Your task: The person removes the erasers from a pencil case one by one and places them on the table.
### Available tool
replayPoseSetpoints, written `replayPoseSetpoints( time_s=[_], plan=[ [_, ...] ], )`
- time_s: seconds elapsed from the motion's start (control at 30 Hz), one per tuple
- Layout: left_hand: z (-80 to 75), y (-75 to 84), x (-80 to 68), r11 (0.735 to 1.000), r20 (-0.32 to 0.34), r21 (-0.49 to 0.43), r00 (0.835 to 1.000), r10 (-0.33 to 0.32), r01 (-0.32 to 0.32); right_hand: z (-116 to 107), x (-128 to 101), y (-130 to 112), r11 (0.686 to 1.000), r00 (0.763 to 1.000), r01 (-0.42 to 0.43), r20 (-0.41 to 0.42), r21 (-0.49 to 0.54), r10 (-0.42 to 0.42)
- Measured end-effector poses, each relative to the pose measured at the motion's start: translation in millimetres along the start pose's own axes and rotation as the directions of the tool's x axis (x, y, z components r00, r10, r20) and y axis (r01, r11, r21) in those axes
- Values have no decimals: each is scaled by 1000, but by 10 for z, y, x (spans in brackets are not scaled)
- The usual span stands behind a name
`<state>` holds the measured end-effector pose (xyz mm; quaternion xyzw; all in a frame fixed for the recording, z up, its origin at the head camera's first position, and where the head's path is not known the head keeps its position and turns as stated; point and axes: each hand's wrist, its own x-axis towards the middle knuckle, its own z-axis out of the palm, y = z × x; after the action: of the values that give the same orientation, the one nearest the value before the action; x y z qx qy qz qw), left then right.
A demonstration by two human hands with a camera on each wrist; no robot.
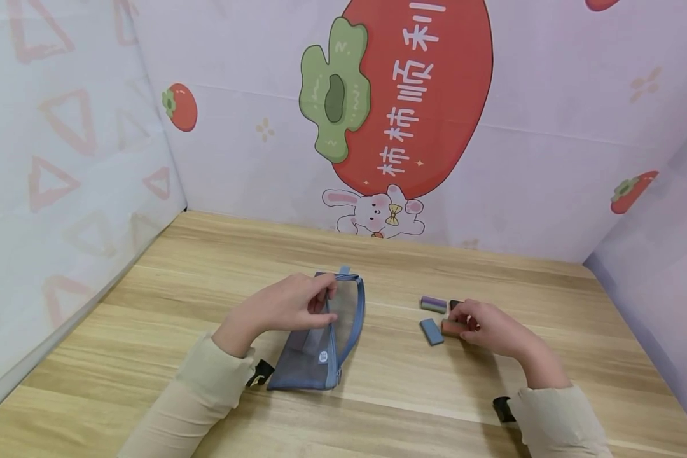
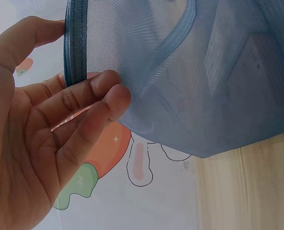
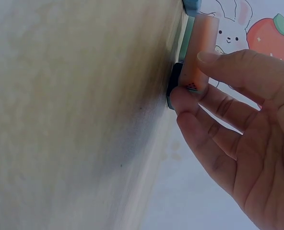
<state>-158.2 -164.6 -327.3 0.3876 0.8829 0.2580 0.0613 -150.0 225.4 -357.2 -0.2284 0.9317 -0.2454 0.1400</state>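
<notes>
The left hand point(image 1: 289, 305) pinches the blue pouch point(image 1: 326, 331). At three o'clock from it, the right hand point(image 1: 486, 327) grips an orange eraser point(image 1: 451, 328) beside two others.

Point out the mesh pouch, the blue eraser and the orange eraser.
mesh pouch point(image 1: 315, 356): head view, lower mesh panel.
blue eraser point(image 1: 432, 331): head view, middle of its top face.
orange eraser point(image 3: 200, 48): right wrist view, its long side above the fingertips.

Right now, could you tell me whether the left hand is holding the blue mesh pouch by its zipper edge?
Yes, the left hand pinches the zipper edge of the blue mesh pouch between thumb and fingers.
</notes>
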Motion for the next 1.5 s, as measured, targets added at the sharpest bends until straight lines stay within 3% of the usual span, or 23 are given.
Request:
replayPoseSetpoints(
  time_s=[0.77, 1.5],
  plan=[
    [-2, 6, -14, 1000, -17, -1, 1000, -3, 3, 21, 36, -22, 999, 999, -37, 22, -32, 37],
    [-13, -19, -33, 1000, -32, 9, 999, 5, -5, 30, 33, -26, 998, 1000, 9, 13, -66, -9]
  ],
)
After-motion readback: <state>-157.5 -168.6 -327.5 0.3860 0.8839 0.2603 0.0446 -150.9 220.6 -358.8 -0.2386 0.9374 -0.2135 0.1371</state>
